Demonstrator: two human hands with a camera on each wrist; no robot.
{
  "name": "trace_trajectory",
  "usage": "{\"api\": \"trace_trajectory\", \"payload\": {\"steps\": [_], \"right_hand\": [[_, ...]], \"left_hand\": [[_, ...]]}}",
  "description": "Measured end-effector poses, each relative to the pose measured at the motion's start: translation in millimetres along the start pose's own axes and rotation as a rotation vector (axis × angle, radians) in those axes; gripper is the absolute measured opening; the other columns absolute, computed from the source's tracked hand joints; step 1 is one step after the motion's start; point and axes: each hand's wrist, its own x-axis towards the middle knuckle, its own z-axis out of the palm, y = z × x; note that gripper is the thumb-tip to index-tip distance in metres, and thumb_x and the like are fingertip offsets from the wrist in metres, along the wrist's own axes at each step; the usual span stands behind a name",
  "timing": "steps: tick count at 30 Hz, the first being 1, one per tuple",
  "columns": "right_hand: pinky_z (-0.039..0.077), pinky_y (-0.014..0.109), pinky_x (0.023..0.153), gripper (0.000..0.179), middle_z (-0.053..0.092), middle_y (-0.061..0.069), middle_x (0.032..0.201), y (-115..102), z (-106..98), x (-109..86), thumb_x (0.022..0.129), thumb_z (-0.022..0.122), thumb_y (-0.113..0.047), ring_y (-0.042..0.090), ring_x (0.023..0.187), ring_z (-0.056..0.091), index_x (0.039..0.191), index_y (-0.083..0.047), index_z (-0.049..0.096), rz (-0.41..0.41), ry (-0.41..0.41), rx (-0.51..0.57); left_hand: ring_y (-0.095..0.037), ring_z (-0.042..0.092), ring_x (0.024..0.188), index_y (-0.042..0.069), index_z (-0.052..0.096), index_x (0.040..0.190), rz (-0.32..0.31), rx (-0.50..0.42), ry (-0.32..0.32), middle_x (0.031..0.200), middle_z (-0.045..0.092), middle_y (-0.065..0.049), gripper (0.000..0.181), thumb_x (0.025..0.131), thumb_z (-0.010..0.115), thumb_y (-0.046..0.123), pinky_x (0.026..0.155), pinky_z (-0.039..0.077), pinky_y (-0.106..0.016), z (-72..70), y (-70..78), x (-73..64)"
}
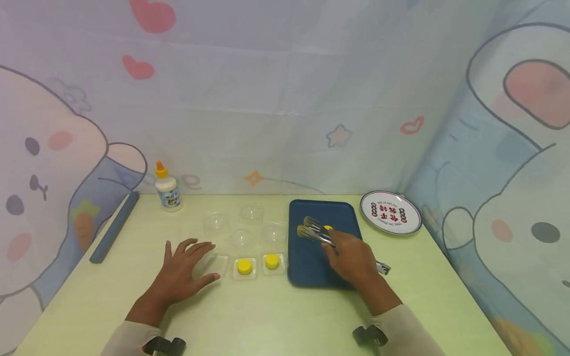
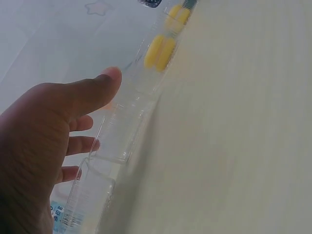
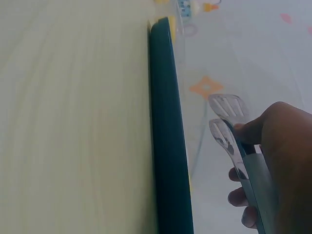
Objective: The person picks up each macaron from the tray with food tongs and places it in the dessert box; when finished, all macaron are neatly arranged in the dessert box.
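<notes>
My right hand [image 1: 354, 257] grips metal serving tongs [image 1: 318, 232] with slotted ends, held over a dark blue tray [image 1: 307, 272]. The tong ends stand apart with nothing between them. Part of a yellow macaron [image 1: 328, 228] shows on the tray behind the tongs. My left hand [image 1: 180, 274] is spread beside a clear plastic box base [image 1: 216, 267], its fingertips close to the plastic in the left wrist view. To the right of that base, one yellow macaron [image 1: 244, 266] and another yellow macaron [image 1: 272, 261] sit in two more clear bases.
Several clear plastic lids [image 1: 241, 238] stand behind the bases. A white glue bottle [image 1: 168, 194] with an orange tip is at the back left, near a grey-blue bar [image 1: 115, 227] along the left edge. A white plate [image 1: 390, 212] with red lettering lies right of the tray.
</notes>
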Motion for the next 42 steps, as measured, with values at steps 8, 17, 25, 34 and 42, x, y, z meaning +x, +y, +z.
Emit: {"api": "trace_trajectory", "payload": {"steps": [8, 17, 25, 34, 42], "right_hand": [[0.065, 0.059, 0.086, 0.048, 0.078, 0.017, 0.134, 24.0, 4.5, -11.6, 0.103, 0.075, -0.036, 0.04, 0.119, 0.077, 0.14, -0.006, 0.073, 0.109, 0.036, -0.028], [0.064, 0.061, 0.085, 0.048, 0.078, 0.021, 0.132, 29.4, 1.9, -12.0, 0.103, 0.074, -0.032, 0.043, 0.116, 0.077, 0.14, -0.001, 0.071, 0.172, 0.024, -0.008], [0.064, 0.062, 0.085, 0.049, 0.078, 0.023, 0.13, 31.7, 6.4, -11.6, 0.104, 0.073, -0.032, 0.045, 0.112, 0.078, 0.139, 0.001, 0.071, 0.223, -0.028, -0.014], [0.063, 0.062, 0.085, 0.05, 0.077, 0.024, 0.129, 36.3, 9.3, -13.3, 0.105, 0.07, -0.033, 0.045, 0.11, 0.077, 0.14, 0.002, 0.069, 0.266, -0.102, -0.03], [0.063, 0.062, 0.087, 0.05, 0.077, 0.024, 0.13, 37.0, 12.0, -11.2, 0.106, 0.07, -0.034, 0.045, 0.113, 0.077, 0.141, 0.0, 0.069, 0.267, -0.122, -0.024]], "left_hand": [[-0.042, 0.05, 0.146, 0.015, 0.064, 0.149, 0.006, -0.008, 0.004, 0.151, 0.068, -0.009, 0.075, 0.089, 0.086, 0.053, 0.116, 0.013, -0.095, 3.5, -1.6, -1.4], [-0.044, 0.051, 0.146, 0.013, 0.065, 0.148, 0.007, 0.041, 0.027, 0.156, 0.064, -0.012, 0.074, 0.089, 0.085, 0.052, 0.113, 0.016, -0.097, 1.4, -3.9, -1.7], [-0.045, 0.052, 0.146, 0.014, 0.065, 0.149, -0.011, 0.025, 0.018, 0.151, 0.068, -0.01, 0.072, 0.09, 0.085, 0.051, 0.114, 0.013, -0.097, 0.1, -4.7, -4.1], [-0.044, 0.053, 0.144, 0.016, 0.063, 0.149, 0.016, 0.026, 0.035, 0.146, 0.071, -0.01, 0.071, 0.09, 0.086, 0.048, 0.114, 0.016, -0.096, 2.8, -4.4, -1.2], [-0.046, 0.052, 0.144, 0.016, 0.063, 0.15, -0.003, 0.025, 0.02, 0.14, 0.071, -0.014, 0.071, 0.091, 0.085, 0.049, 0.114, 0.015, -0.096, 2.6, -4.7, -2.3]]}}
